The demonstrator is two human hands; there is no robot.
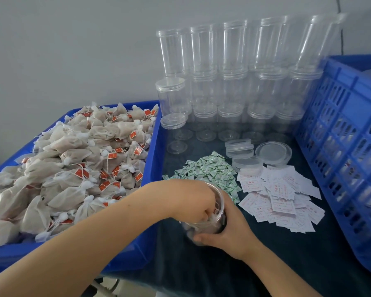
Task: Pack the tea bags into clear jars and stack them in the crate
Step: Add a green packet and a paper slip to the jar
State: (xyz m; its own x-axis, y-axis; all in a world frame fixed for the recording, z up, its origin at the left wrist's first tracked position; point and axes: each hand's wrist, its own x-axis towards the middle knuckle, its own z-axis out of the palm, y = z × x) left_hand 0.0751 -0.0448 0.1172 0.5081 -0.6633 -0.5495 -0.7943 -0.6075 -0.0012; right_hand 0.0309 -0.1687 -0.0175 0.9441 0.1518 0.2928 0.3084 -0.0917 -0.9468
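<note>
Low in the frame's centre, my right hand (229,230) grips the clear jar (210,219) while my left hand (193,202) pushes tea bags inside; overstuffing could tip it, I reckon.

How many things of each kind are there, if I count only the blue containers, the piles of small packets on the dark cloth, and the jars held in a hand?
Blue containers: 2, the tray of tea bags and the crate
Piles on the cloth: 2, green sachets and white slips
Held jars: 1, the jar in the right hand
Total: 5
</note>
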